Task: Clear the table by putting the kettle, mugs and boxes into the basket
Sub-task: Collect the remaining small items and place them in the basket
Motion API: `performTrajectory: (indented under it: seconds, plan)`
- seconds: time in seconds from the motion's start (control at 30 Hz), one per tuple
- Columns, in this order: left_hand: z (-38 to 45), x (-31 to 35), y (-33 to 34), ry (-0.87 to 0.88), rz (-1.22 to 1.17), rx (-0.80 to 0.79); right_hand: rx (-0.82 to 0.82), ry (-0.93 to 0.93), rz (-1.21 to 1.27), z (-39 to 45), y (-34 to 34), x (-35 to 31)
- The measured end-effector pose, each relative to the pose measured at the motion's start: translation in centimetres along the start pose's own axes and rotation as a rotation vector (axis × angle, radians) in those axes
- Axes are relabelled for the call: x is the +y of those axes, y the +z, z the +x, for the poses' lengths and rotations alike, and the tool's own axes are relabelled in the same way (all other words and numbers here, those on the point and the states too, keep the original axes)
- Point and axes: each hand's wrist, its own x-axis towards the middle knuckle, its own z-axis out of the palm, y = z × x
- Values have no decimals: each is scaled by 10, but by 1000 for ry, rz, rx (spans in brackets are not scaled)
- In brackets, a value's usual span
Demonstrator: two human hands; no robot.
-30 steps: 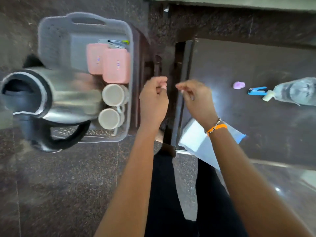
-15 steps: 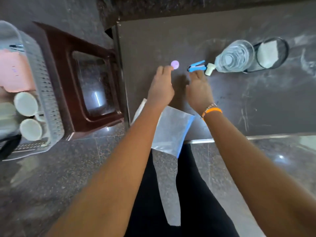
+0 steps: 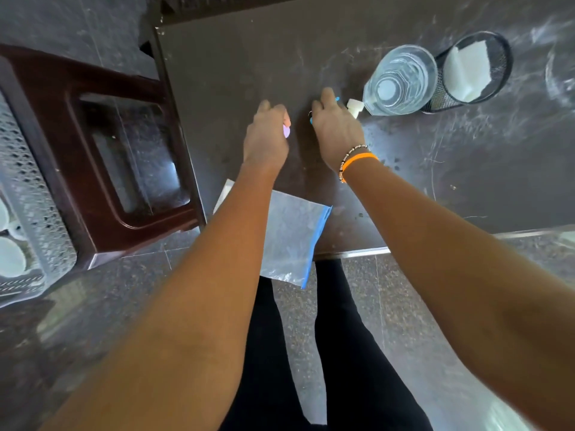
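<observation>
The grey perforated basket point(image 3: 34, 194) shows only as a strip at the left edge, with two white mugs point(image 3: 11, 255) in it. The kettle and boxes are out of view. Over the dark table point(image 3: 435, 169), my left hand point(image 3: 267, 135) is closed on a small purple disc point(image 3: 286, 131). My right hand point(image 3: 337, 129), wearing an orange wristband, covers a small blue clip point(image 3: 337, 98) and its fingers curl around it.
A clear water bottle point(image 3: 401, 80) lies on the table beside a black mesh cup point(image 3: 476, 70) holding white paper. A plastic bag with a blue edge point(image 3: 292, 241) hangs over the near table edge. A dark brown stool point(image 3: 102, 150) stands between basket and table.
The view swung right from the basket to the table. Both hands reached forward over the table; the left closed on the purple disc and the right on the blue clip.
</observation>
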Motion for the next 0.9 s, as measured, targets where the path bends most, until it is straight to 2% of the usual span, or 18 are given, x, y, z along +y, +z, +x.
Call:
performTrajectory:
  seconds: [0.2, 0.33, 0.47, 0.57, 0.77, 0.9]
  plan:
    - [-28, -25, -7, -109, -112, 80, -30, -83, -43, 7, 3, -3]
    - [-61, -54, -31, -278, -301, 218, 9, -14, 80, 4, 7, -26]
    - [-96, -86, -69, -374, -518, 375, 109, 4, 576, -21, -4, -93]
    - [-118, -116, -109, -417, -573, 518, 52, -76, 855, -40, -18, -158]
    - [-140, -189, -199, -381, -594, 755, 0, -222, 1013, -36, -45, -277]
    - [-128, -239, -250, -388, -521, 798, 55, -356, 1000, -17, -61, -339]
